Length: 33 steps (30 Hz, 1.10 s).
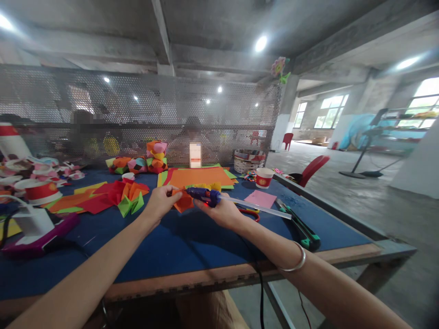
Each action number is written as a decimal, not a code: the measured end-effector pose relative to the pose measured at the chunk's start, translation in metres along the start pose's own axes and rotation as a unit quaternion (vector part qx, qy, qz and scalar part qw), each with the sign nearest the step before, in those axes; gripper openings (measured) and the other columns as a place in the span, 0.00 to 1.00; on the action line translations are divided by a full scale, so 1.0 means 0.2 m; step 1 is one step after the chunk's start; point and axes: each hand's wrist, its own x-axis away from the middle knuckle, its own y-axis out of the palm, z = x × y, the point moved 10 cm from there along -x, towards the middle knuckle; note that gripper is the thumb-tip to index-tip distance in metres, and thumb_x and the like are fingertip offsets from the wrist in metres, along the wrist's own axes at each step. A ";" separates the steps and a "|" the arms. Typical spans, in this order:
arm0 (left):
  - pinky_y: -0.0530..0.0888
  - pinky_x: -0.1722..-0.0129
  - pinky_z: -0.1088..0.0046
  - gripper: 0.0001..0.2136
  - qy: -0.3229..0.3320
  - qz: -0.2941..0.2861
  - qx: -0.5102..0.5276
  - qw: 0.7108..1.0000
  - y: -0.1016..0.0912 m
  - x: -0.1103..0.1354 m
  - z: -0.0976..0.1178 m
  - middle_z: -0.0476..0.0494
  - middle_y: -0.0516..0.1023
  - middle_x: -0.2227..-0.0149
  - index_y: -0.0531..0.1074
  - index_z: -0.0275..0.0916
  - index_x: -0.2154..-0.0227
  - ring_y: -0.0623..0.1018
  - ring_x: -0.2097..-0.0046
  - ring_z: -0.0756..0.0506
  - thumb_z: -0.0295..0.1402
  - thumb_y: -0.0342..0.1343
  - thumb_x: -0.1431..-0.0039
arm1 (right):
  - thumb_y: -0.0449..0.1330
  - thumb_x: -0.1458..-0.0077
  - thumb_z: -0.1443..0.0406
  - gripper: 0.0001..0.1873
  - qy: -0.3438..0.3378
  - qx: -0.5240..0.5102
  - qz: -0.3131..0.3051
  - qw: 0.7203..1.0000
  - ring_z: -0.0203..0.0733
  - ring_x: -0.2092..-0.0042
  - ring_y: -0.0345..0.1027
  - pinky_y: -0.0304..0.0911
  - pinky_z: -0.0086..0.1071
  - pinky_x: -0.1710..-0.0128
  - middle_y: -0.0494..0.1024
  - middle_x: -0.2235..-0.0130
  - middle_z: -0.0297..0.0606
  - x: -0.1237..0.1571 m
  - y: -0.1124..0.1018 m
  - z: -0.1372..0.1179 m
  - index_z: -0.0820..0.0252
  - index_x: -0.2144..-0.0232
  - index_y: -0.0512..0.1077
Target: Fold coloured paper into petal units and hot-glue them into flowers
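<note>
My right hand [224, 212] is wrapped round a blue hot glue gun [206, 195], with a clear glue stick [260, 208] sticking out of its back. A small red light glows on the gun. Between the fingertips of my left hand [161, 201] is a folded orange paper piece [184, 201]. The gun's nozzle points at the top of this paper; whether they touch I cannot tell. Left of my hands lie folded red and orange paper pieces [125, 191] and a folded green piece [131, 204].
Stacked coloured sheets [199, 177] lie beyond my hands. At right are scissors [252, 214], a pink sheet [260, 198], a green-black cutter [302, 228] and a paper cup [264, 177]. A purple power strip [41, 237] with a white plug is at left. A phone [195, 155] stands behind.
</note>
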 end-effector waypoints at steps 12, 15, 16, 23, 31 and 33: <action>0.71 0.72 0.72 0.17 -0.031 0.008 0.049 0.998 -0.01 0.01 -0.02 0.47 0.79 0.76 0.77 0.36 0.73 0.76 0.73 0.47 0.43 0.65 0.66 | 0.62 0.41 0.53 0.16 0.018 0.038 0.023 0.999 0.49 0.62 0.77 0.67 0.35 0.62 0.84 0.64 0.43 0.00 -0.01 0.03 0.56 0.61 0.83; 0.70 0.73 0.73 0.16 -0.030 0.013 0.053 0.998 -0.01 0.01 0.00 0.48 0.79 0.76 0.76 0.37 0.74 0.75 0.74 0.48 0.42 0.65 0.66 | 0.62 0.41 0.54 0.16 0.022 0.036 0.022 0.999 0.48 0.62 0.77 0.67 0.35 0.63 0.84 0.64 0.42 0.00 -0.01 0.03 0.56 0.61 0.83; 0.70 0.74 0.73 0.15 -0.029 0.015 0.054 0.998 -0.01 0.01 0.00 0.48 0.79 0.77 0.76 0.37 0.75 0.75 0.74 0.48 0.42 0.66 0.66 | 0.61 0.41 0.54 0.16 0.024 0.036 0.021 0.999 0.48 0.62 0.77 0.67 0.34 0.63 0.84 0.65 0.42 0.00 -0.01 0.03 0.56 0.61 0.83; 0.71 0.75 0.73 0.15 -0.031 0.020 0.053 0.998 -0.03 0.02 0.01 0.49 0.78 0.78 0.76 0.37 0.74 0.75 0.75 0.47 0.41 0.67 0.66 | 0.61 0.41 0.55 0.16 0.029 0.007 0.031 0.999 0.46 0.64 0.76 0.66 0.33 0.64 0.83 0.66 0.42 0.00 -0.04 0.02 0.59 0.64 0.82; 0.69 0.74 0.73 0.10 -0.001 -0.002 -0.012 1.000 -0.01 0.02 0.04 0.48 0.78 0.77 0.77 0.37 0.76 0.75 0.74 0.47 0.39 0.63 0.60 | 0.61 0.41 0.54 0.16 -0.008 -0.019 -0.005 1.000 0.43 0.66 0.74 0.64 0.32 0.66 0.82 0.68 0.40 0.01 0.02 0.00 0.59 0.65 0.81; 0.68 0.73 0.72 0.09 0.010 -0.001 -0.026 1.000 0.00 0.02 0.05 0.48 0.78 0.77 0.77 0.38 0.77 0.74 0.74 0.47 0.38 0.61 0.60 | 0.61 0.42 0.53 0.17 0.003 -0.013 -0.009 1.000 0.43 0.67 0.73 0.64 0.32 0.67 0.82 0.68 0.41 0.01 0.02 0.01 0.60 0.66 0.81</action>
